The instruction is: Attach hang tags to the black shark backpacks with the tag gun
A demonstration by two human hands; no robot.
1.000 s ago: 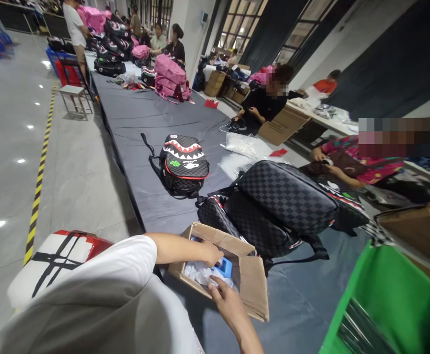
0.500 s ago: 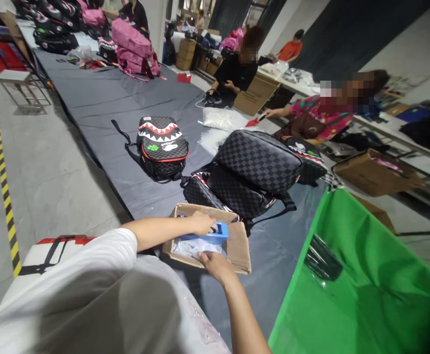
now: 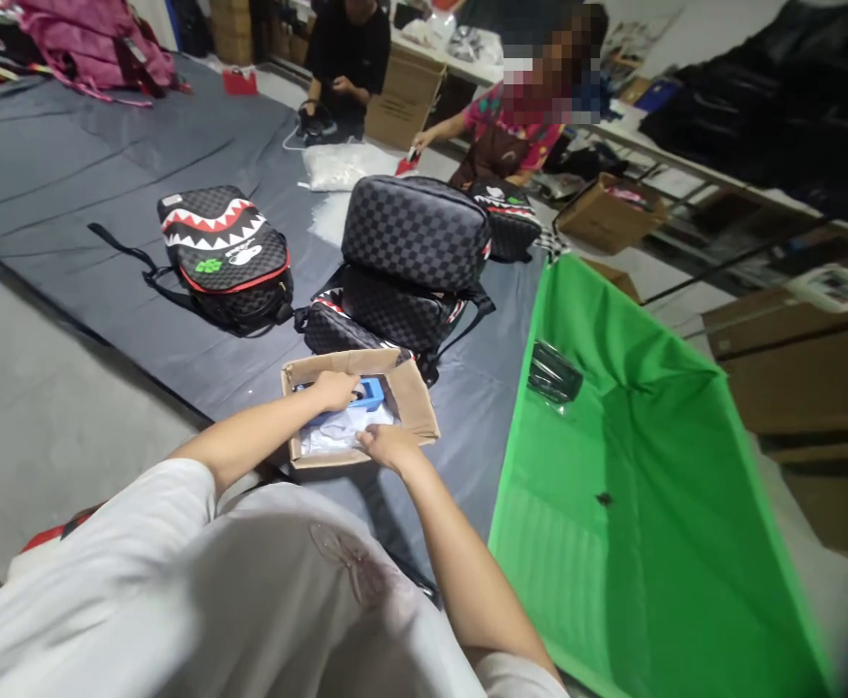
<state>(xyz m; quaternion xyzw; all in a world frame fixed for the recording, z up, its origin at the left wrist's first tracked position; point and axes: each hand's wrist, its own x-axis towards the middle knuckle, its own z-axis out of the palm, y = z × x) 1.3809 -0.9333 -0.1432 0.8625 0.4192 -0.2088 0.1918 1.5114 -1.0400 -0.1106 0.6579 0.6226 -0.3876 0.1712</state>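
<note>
- Head view: your left hand [image 3: 337, 390] is at the blue holder [image 3: 373, 393] inside the cardboard box [image 3: 410, 396]; I cannot tell whether it grips.
- Your right hand [image 3: 389, 446] meets white paper [image 3: 337, 428], its grip unclear.
- Neither thing is out yet.

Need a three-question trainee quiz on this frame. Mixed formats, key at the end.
1. True or false: the right hand is at the open cardboard box.
2. Multiple choice: what colour is the object in the box by the left hand? a) red b) blue c) yellow
3. Fill in the blank: the top bag of the stack beyond the box has a ____ pattern.

Key: 1 true; 2 b; 3 checkered.
</note>
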